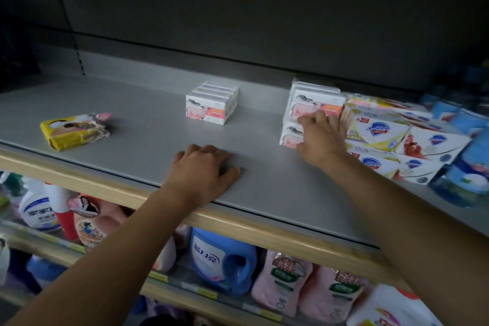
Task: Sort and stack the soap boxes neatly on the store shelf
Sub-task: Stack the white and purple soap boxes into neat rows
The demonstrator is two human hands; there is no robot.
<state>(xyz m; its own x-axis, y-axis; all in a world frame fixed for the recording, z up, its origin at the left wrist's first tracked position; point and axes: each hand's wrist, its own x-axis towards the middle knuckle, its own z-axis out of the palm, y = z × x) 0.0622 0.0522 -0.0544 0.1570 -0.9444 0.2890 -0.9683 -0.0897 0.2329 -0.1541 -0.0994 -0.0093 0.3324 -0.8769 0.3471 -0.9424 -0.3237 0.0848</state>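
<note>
On the grey shelf (137,140) a row of white and pink soap boxes (210,104) stands in the middle. To the right is a two-high stack of the same white and pink boxes (315,104). My right hand (321,137) rests against the front of that stack, fingers touching the boxes where the two layers meet; I cannot tell if it grips one. My left hand (203,174) lies palm down on the shelf near the front edge, fingers curled, holding nothing. A yellow soap packet (75,131) lies flat at the left.
Stacked white, yellow and red soap boxes (391,140) press against the right of the pink stack, with blue packs (465,161) beyond. A wooden lip (238,222) runs along the shelf front. Detergent bottles (222,259) and pink refill pouches (285,286) fill the shelf below.
</note>
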